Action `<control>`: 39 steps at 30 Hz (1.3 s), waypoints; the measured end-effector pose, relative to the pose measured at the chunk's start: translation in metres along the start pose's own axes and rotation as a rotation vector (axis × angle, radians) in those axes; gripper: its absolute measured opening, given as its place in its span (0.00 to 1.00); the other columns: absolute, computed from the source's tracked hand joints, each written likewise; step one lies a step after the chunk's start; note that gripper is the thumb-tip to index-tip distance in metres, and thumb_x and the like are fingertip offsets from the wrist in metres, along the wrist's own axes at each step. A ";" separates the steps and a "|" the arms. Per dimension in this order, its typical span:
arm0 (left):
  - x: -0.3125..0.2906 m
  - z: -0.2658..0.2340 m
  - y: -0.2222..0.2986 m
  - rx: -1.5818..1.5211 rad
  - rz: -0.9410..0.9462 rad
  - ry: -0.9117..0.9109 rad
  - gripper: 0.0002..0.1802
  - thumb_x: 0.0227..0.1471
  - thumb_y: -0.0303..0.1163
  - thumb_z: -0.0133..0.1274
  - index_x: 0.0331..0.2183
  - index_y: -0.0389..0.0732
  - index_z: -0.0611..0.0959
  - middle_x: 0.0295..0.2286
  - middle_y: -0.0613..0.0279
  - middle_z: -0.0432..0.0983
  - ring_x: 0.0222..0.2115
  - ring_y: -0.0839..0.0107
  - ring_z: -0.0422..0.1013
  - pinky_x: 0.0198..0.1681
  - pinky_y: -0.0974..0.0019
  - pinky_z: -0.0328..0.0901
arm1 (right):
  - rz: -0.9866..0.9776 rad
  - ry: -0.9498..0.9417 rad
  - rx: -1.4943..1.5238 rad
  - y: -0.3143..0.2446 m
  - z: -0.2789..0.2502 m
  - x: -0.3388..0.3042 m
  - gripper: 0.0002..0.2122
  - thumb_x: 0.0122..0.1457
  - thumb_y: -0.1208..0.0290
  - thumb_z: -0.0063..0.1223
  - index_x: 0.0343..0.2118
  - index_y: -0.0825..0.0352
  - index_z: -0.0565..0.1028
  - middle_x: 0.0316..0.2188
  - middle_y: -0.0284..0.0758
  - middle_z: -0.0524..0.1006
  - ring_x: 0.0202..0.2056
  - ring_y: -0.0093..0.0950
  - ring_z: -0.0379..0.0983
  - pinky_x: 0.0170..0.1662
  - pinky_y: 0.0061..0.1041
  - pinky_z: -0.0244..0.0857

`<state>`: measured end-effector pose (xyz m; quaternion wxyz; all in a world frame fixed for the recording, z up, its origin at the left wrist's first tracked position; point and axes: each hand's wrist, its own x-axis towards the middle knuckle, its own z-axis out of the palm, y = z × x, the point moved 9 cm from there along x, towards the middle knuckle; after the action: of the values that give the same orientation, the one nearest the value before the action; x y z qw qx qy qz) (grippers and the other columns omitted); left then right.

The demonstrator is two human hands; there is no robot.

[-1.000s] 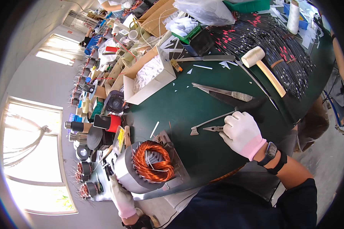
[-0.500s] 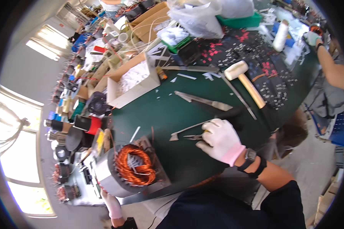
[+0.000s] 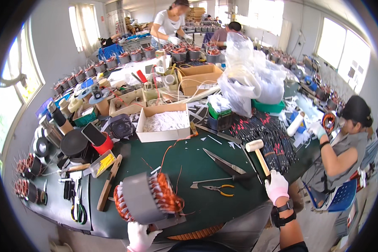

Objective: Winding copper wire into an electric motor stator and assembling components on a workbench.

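A motor stator (image 3: 142, 200), a grey ring with orange copper windings at both ends, sits at the near edge of the green bench. My left hand (image 3: 140, 236), white-gloved, is against its lower side, fingertips partly hidden and thumb spread outward. My right hand (image 3: 277, 187), also gloved, is closed around the lower end of the handle of a pale-headed mallet (image 3: 262, 161). Yellow-handled pliers (image 3: 216, 190) lie on the bench between the hands. Beside them are a thin hooked metal tool (image 3: 216, 181) and a large pair of dark shears (image 3: 224, 161).
A white box of paper pieces (image 3: 163, 124) stands behind the stator. Left are a wooden stick (image 3: 110, 183), a tray of yellow pieces (image 3: 103, 164) and scissors (image 3: 78, 210). Dark strips (image 3: 260, 134) cover the far right. A co-worker (image 3: 338, 147) sits at right; others work behind.
My right hand has let go of the pliers and moved right to the mallet handle. The stator now shows its side and both winding ends. My view has tilted up and levelled.
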<state>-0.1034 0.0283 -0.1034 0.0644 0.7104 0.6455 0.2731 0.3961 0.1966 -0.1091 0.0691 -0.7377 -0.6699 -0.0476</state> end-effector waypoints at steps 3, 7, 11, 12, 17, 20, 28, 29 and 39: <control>-0.003 0.006 0.019 0.107 -0.013 0.086 0.23 0.33 0.42 0.75 0.19 0.42 0.75 0.25 0.57 0.73 0.29 0.54 0.70 0.37 0.52 0.61 | 0.106 0.055 0.107 0.002 0.007 0.004 0.14 0.57 0.70 0.60 0.44 0.67 0.72 0.37 0.48 0.78 0.40 0.50 0.77 0.44 0.47 0.72; 0.016 0.011 0.040 -0.018 0.075 0.079 0.20 0.41 0.44 0.72 0.20 0.43 0.79 0.20 0.58 0.76 0.26 0.54 0.73 0.31 0.53 0.62 | 0.116 0.128 0.273 0.021 0.029 0.012 0.16 0.56 0.68 0.62 0.43 0.70 0.71 0.34 0.47 0.78 0.38 0.46 0.79 0.42 0.44 0.73; 0.016 0.010 0.019 -0.286 0.091 -0.165 0.14 0.43 0.38 0.70 0.24 0.40 0.83 0.24 0.53 0.77 0.29 0.51 0.74 0.36 0.52 0.66 | 0.222 -0.105 1.083 -0.044 -0.018 0.003 0.10 0.61 0.74 0.61 0.41 0.68 0.71 0.22 0.26 0.69 0.16 0.13 0.62 0.17 0.17 0.58; 0.023 -0.013 0.018 -0.229 0.149 -0.055 0.14 0.46 0.39 0.67 0.25 0.39 0.84 0.24 0.51 0.77 0.29 0.49 0.75 0.36 0.48 0.68 | 0.176 -0.030 1.172 -0.058 -0.039 -0.005 0.09 0.61 0.75 0.60 0.41 0.68 0.71 0.22 0.26 0.69 0.17 0.13 0.63 0.18 0.17 0.60; 0.019 -0.099 -0.076 0.200 -0.122 0.307 0.31 0.38 0.30 0.70 0.47 0.35 0.78 0.46 0.46 0.75 0.49 0.46 0.70 0.56 0.49 0.63 | -0.044 0.047 1.551 -0.143 -0.060 -0.047 0.05 0.63 0.78 0.55 0.38 0.67 0.70 0.22 0.28 0.70 0.19 0.16 0.67 0.22 0.18 0.64; 0.014 -0.099 -0.137 0.396 -0.285 0.274 0.36 0.42 0.34 0.70 0.52 0.33 0.75 0.49 0.46 0.74 0.51 0.49 0.70 0.56 0.50 0.64 | -0.022 -0.037 1.531 -0.163 0.023 -0.070 0.05 0.64 0.77 0.55 0.30 0.67 0.72 0.20 0.28 0.71 0.19 0.16 0.67 0.24 0.18 0.63; 0.003 -0.078 -0.170 0.186 -0.340 0.260 0.12 0.52 0.34 0.60 0.34 0.36 0.78 0.30 0.45 0.74 0.34 0.44 0.74 0.39 0.48 0.69 | -0.115 -0.148 1.434 -0.179 0.038 -0.078 0.09 0.67 0.74 0.53 0.28 0.67 0.71 0.19 0.27 0.70 0.19 0.16 0.66 0.25 0.18 0.63; -0.001 -0.077 -0.168 0.175 -0.377 0.247 0.12 0.52 0.34 0.60 0.34 0.36 0.78 0.30 0.45 0.74 0.34 0.44 0.74 0.39 0.48 0.69 | -0.090 -0.158 1.441 -0.179 0.035 -0.080 0.10 0.67 0.74 0.52 0.27 0.67 0.70 0.19 0.27 0.70 0.19 0.16 0.66 0.25 0.18 0.63; -0.097 -0.118 -0.103 -0.431 -0.431 0.160 0.21 0.56 0.28 0.57 0.52 0.36 0.75 0.31 0.48 0.78 0.34 0.52 0.77 0.39 0.58 0.71 | -0.249 -0.153 1.226 -0.160 -0.032 -0.099 0.16 0.64 0.61 0.59 0.27 0.68 0.69 0.17 0.30 0.69 0.14 0.18 0.65 0.18 0.20 0.59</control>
<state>-0.2516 -0.0791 -0.0793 0.2189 0.5035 0.7113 0.4389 0.2276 0.1085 -0.0871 0.4254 -0.4817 -0.6593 0.3902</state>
